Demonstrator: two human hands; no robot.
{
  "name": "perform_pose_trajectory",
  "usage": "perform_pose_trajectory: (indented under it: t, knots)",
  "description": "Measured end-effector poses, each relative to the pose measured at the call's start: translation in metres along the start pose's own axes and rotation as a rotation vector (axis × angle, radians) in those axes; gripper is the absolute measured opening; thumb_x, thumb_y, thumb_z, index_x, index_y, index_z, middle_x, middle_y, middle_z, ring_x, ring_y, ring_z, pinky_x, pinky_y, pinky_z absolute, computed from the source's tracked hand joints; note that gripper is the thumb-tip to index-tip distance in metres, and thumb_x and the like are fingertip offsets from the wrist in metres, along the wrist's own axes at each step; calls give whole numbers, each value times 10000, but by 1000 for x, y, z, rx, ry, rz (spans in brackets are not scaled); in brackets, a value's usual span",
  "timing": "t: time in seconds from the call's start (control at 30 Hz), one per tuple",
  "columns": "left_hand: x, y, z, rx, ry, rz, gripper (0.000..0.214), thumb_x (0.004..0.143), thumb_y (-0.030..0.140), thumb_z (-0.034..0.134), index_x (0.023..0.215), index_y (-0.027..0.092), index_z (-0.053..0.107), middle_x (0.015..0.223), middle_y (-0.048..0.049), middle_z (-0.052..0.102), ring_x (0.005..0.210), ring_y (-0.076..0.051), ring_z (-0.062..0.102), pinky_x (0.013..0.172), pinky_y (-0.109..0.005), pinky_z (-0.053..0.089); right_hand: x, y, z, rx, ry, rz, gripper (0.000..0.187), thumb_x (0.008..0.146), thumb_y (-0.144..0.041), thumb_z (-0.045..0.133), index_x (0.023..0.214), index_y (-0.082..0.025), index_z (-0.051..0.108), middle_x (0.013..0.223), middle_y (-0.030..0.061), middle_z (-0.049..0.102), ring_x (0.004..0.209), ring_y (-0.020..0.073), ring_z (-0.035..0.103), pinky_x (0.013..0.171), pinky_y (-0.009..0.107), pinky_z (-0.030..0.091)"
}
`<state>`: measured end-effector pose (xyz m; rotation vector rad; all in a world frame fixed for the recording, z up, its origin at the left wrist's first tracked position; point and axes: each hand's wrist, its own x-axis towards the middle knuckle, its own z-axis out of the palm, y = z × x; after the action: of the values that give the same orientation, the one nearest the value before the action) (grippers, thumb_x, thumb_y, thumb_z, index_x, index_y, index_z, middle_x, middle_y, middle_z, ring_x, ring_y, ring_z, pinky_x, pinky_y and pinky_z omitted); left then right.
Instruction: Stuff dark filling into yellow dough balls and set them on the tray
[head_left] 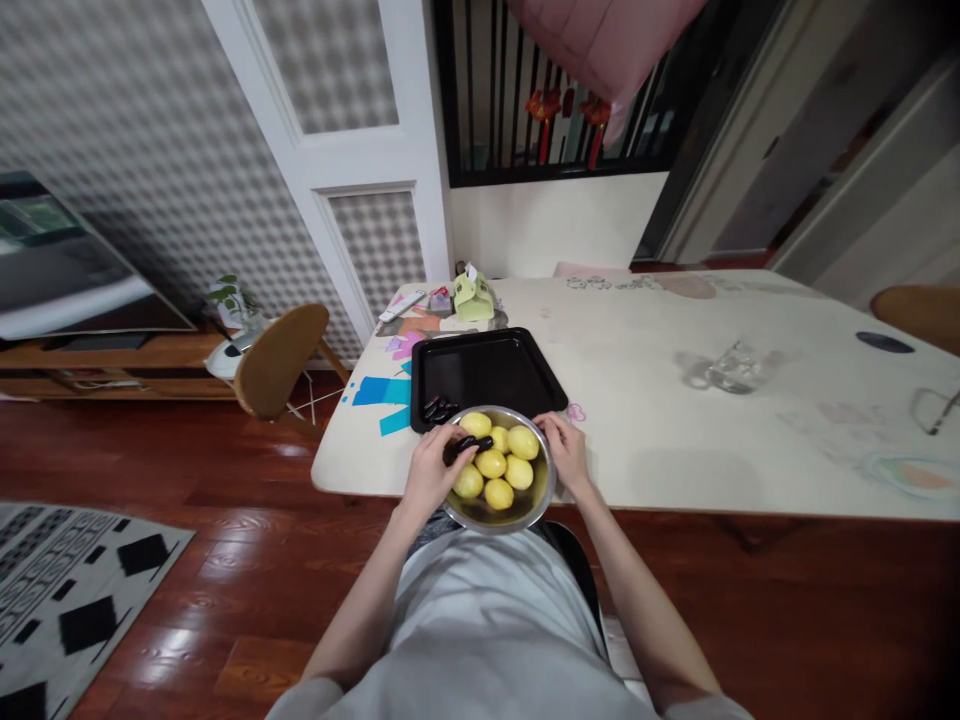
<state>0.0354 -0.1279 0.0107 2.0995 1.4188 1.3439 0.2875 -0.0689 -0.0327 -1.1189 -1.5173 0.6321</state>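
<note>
A shiny metal bowl (541, 500) with several yellow lemons (491, 463) in it sits at the table's near edge, close to my body. My left hand (431, 468) reaches over the bowl's left rim, its fingers closed on a small glossy black elongated thing (484, 443) above the lemons; its exact kind is unclear. At the right rim, my right hand (568, 452) pinches the bowl's edge. Just beyond the bowl lies a black rectangular tray (487, 365), and several similar dark glossy pieces (439, 409) rest in its near left corner.
On the white table (637, 440) stand a green tissue box (474, 296) at the back left and a clear glass (733, 368) to the right. A white remote (403, 306) lies near the far left corner. A wooden chair (281, 362) is left of the table.
</note>
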Motion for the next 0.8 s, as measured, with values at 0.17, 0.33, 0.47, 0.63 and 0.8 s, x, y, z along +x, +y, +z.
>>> perform_pose_trajectory:
  t: [0.17, 0.33, 0.47, 0.63, 0.8]
  knots:
    - [1, 5, -2, 36, -30, 63, 109, 982, 313, 698, 1043, 223, 705, 1018, -68, 743, 992, -247, 702, 922, -387, 569, 0, -1, -1, 6, -5, -5, 322, 1005, -391, 455, 853, -251, 702, 809, 28, 746, 779, 220, 672, 718, 322, 508]
    - [-1, 9, -3, 27, -63, 112, 141, 988, 330, 705, 1066, 223, 753, 1003, -73, 716, 999, -244, 695, 939, -394, 575, -1, -3, -1, -10, -4, -4, 315, 1002, -376, 456, 854, -248, 703, 815, 28, 750, 779, 213, 672, 704, 312, 503]
    - [-4, 11, -2, 6, -103, 66, 159, 981, 348, 716, 1071, 225, 762, 1003, -68, 709, 941, -225, 702, 879, -358, 586, -2, -3, -1, -11, -4, 0, 319, 1002, -390, 456, 855, -252, 703, 810, 33, 750, 786, 221, 675, 705, 318, 503]
    - [-9, 14, 4, 7, -71, -32, 209, 979, 367, 712, 1106, 202, 733, 846, -21, 633, 701, -161, 609, 689, -281, 545, -2, -3, -1, -2, 1, 5, 327, 1003, -412, 457, 858, -255, 704, 826, 37, 754, 793, 224, 676, 723, 326, 502]
    - [-12, 13, 6, 8, -68, -58, 309, 951, 396, 747, 1186, 201, 702, 835, -10, 633, 678, -151, 578, 688, -275, 533, -2, -3, -1, 0, 1, 6, 344, 1009, -424, 448, 863, -253, 709, 842, 41, 759, 810, 227, 681, 738, 330, 510]
